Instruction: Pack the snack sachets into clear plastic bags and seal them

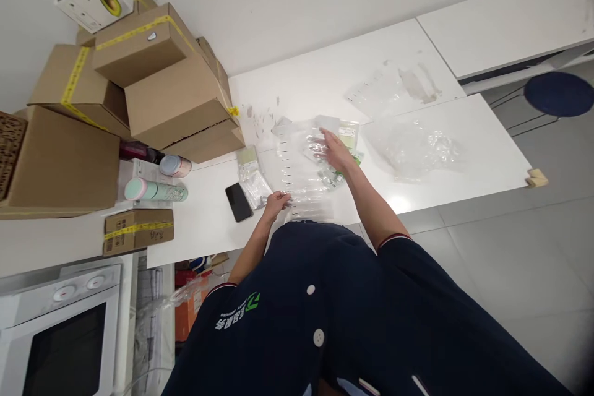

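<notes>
Clear plastic ribbed sheet (pixel 299 167) lies on white table (pixel 492 154), just before wearer's torso; clock centred on sheet. Left hand (pixel 277 202), 7 o'clock: thumb and fingers pinching sheet edge. Right hand (pixel 336 151), 1–2 o'clock: fingers extended over plastic, cannot tell if gripping. Green-and-white packets (pixel 349 133) just beside right hand. Black smartphone (pixel 239 202), 8 o'clock. Crumpled clear plastic (pixel 417 148), 3 o'clock. Mint thermos (pixel 155 190), 9 o'clock.

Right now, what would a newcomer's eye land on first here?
Probably the cardboard boxes piled at the left, topped by a white box with an avocado picture. Next, perhaps, the clear plastic sheet on the white table, by the left hand and right hand.
</notes>
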`<control>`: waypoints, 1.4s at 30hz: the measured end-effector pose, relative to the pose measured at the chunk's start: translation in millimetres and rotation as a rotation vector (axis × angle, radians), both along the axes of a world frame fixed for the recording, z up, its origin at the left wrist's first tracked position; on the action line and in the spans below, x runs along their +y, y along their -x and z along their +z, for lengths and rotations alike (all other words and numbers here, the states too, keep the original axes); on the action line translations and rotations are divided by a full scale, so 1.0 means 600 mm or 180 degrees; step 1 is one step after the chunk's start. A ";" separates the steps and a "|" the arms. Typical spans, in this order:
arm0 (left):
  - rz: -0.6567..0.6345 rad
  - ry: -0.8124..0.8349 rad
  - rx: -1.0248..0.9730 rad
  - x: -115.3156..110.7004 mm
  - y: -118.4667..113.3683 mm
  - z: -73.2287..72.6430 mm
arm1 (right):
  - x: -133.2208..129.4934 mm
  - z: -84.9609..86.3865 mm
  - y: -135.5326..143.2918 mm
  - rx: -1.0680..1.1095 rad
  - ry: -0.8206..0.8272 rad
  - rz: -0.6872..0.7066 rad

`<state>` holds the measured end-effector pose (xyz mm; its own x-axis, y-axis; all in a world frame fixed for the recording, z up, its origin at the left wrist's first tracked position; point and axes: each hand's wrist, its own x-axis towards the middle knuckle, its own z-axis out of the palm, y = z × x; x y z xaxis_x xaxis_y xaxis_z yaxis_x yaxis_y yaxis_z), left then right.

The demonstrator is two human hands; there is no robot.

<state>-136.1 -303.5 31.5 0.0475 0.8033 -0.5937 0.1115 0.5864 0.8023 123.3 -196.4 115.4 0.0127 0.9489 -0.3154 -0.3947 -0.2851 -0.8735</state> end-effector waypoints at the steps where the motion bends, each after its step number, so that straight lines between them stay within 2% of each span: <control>1: 0.0160 0.0045 0.0118 0.001 0.000 -0.011 | 0.008 -0.004 -0.003 -0.0138 -0.0052 -0.0049; 5: 0.0456 0.0133 0.0612 0.016 0.002 -0.043 | 0.013 -0.049 -0.056 -0.1262 0.0076 -0.0683; 8: 0.0489 0.0187 0.0930 0.026 0.002 -0.059 | -0.024 -0.096 -0.107 -0.2536 0.0401 -0.0912; 11: 0.0517 0.0245 0.1055 0.022 0.002 -0.069 | -0.083 -0.132 -0.127 -0.3558 0.0657 -0.0489; 13: 0.0584 0.0296 0.1048 0.012 0.002 -0.071 | -0.121 -0.146 -0.119 -0.4062 0.0711 0.0014; 16: 0.0707 0.0408 0.0906 -0.002 0.000 -0.066 | -0.157 -0.156 -0.094 -0.4829 0.0456 0.0685; 20: 0.0822 0.0700 0.0550 -0.016 0.001 -0.053 | -0.158 -0.166 -0.078 -0.5395 0.0164 0.1163; 24: 0.0588 0.0964 0.0535 -0.032 0.009 -0.048 | -0.141 -0.178 -0.087 -0.5462 0.0128 0.1408; 29: 0.0314 0.1143 0.0484 -0.044 0.009 -0.054 | -0.140 -0.168 -0.104 -0.5451 -0.0234 0.1190; 33: 0.0448 0.1047 0.0289 -0.032 -0.005 -0.058 | -0.146 -0.124 -0.111 -0.5307 -0.0398 0.0720; 35: 0.0519 0.1049 0.0164 -0.025 -0.012 -0.058 | -0.151 -0.097 -0.102 -0.5186 -0.0544 0.0661; 37: 0.0562 0.1060 0.0028 -0.022 -0.017 -0.057 | -0.156 -0.073 -0.078 -0.5001 -0.0746 0.0785; 39: 0.0578 0.1092 -0.0136 -0.023 -0.020 -0.056 | -0.165 -0.059 -0.035 -0.4757 -0.0952 0.1054; 42: 0.0637 0.1247 -0.0605 -0.028 -0.019 -0.052 | -0.189 -0.063 0.060 -0.4577 -0.1032 0.1594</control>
